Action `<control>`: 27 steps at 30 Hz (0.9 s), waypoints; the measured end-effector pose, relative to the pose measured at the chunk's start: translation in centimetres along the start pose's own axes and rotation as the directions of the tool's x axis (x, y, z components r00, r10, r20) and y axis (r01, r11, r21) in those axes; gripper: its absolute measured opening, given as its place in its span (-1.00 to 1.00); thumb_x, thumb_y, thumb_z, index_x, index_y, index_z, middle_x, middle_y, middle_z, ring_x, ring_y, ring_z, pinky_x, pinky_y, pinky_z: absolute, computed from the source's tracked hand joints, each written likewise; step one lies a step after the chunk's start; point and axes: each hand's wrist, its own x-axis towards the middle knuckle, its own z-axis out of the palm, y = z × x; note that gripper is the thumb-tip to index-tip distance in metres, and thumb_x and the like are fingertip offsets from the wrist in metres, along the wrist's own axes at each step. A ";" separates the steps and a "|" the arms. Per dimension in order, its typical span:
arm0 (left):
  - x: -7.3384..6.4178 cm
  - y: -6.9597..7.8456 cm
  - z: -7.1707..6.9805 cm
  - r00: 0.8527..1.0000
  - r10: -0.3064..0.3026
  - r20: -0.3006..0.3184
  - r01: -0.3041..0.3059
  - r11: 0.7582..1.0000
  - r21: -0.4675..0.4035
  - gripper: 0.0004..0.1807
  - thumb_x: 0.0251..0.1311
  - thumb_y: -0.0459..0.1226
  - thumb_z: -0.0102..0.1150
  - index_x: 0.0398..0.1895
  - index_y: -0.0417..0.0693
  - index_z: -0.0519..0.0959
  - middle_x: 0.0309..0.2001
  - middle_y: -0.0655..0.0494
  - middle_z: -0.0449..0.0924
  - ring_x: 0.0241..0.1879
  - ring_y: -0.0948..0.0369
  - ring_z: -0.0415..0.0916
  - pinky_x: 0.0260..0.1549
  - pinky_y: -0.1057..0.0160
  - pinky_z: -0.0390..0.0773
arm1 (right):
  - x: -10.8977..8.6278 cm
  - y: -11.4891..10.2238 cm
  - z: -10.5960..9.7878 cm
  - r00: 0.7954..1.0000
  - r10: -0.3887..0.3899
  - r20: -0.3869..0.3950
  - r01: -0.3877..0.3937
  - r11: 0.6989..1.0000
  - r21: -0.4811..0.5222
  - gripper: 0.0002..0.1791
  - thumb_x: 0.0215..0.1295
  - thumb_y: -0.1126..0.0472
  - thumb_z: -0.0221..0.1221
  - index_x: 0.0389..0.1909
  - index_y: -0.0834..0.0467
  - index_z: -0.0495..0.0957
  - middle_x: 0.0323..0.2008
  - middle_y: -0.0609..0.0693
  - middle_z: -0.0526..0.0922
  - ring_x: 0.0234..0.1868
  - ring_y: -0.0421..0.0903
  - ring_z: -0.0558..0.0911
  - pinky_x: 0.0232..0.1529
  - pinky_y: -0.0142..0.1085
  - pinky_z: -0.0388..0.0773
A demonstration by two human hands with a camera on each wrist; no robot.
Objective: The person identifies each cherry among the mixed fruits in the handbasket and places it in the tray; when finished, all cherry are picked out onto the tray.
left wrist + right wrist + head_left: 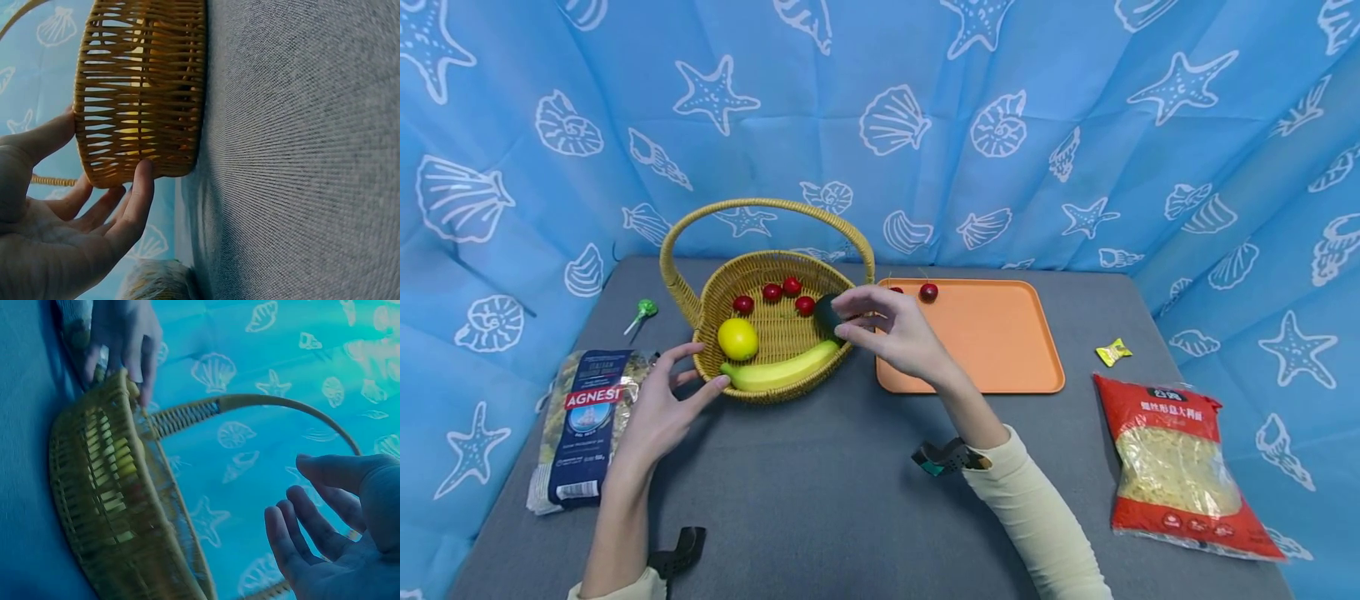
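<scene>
A wicker basket [760, 396] holds a yellow lemon [738, 339], a banana [786, 367], several red cherries [772, 292] and a dark green avocado [827, 318]. My left hand [658, 406] holds the basket's left end; in the left wrist view its thumb lies at the rim and its fingertips rest against the woven side. Over the basket's right rim is my right hand [898, 332], overlapping the avocado in the head view. The right wrist view has that hand [340, 525] beside the basket, fingers loosely bent, nothing between them.
Right of the basket lies an orange tray [977, 342] with a cherry [928, 292] and another partly hidden by my hand. A pasta bag [587, 425] and green lollipop [646, 308] lie left; a yellow-wrapped candy [1113, 352] and red pasta bag [1180, 467] lie right.
</scene>
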 end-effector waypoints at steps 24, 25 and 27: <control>-0.1 0.2 0.1 1.000 -0.011 -0.004 0.011 1.000 0.009 -0.05 0.49 0.16 0.29 0.73 -0.01 0.11 0.76 -0.31 -0.08 0.57 -0.41 0.29 0.33 -0.43 0.58 | 10.3 5.1 7.6 0.970 0.230 0.074 -0.217 0.964 -0.156 -0.60 0.53 0.25 0.30 0.31 0.26 0.61 0.33 0.26 0.67 0.44 0.25 0.60 0.55 0.02 0.53; -0.1 0.3 0.1 1.000 -0.010 -0.006 0.010 1.000 0.010 -0.06 0.49 0.15 0.29 0.73 -0.02 0.12 0.76 -0.32 -0.08 0.56 -0.41 0.29 0.33 -0.43 0.58 | 10.6 5.2 7.7 0.967 0.245 0.073 -0.233 0.961 -0.146 -0.60 0.54 0.24 0.29 0.31 0.25 0.61 0.34 0.28 0.66 0.43 0.24 0.61 0.54 -0.02 0.54; -0.1 0.3 0.2 1.000 -0.012 -0.008 0.012 1.000 0.014 -0.06 0.49 0.14 0.29 0.73 -0.03 0.11 0.76 -0.32 -0.07 0.56 -0.41 0.30 0.33 -0.43 0.58 | 10.9 5.4 7.8 0.958 0.279 0.069 -0.269 0.956 -0.118 -0.60 0.54 0.24 0.28 0.31 0.25 0.61 0.35 0.30 0.65 0.41 0.22 0.63 0.49 -0.08 0.60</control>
